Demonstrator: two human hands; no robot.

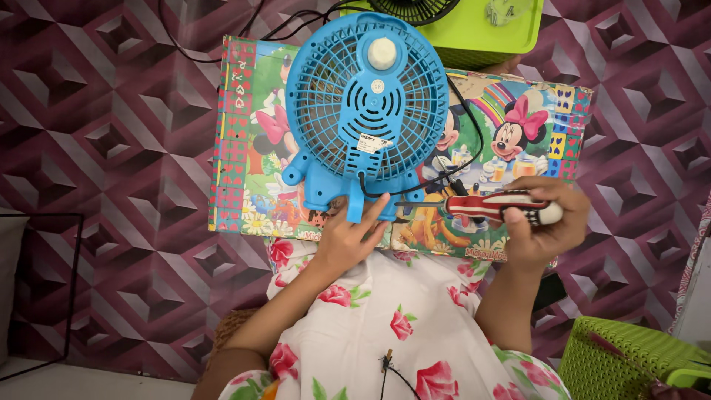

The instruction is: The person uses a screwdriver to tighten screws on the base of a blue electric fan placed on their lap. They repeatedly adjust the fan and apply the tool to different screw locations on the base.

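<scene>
Round blue plastic fan (366,111) with ribbed grille, left hand (348,241) fingers spread against its base, right hand (544,226) fingers clamped on red-handled screwdriver (489,207).

A small low table (244,192) with a bright cartoon-printed top stands on a floor covering (111,148) patterned in purple and grey cubes, its near edge right over the seated person's lap. A blue plastic fan (366,104) lies face down on the middle of that top, its feet toward the near edge and its black cord (474,141) looping over the right half of the picture. On the floor itself sit a green stool (474,33) beyond the table's far edge and a green woven basket (629,359) at the near right.
</scene>
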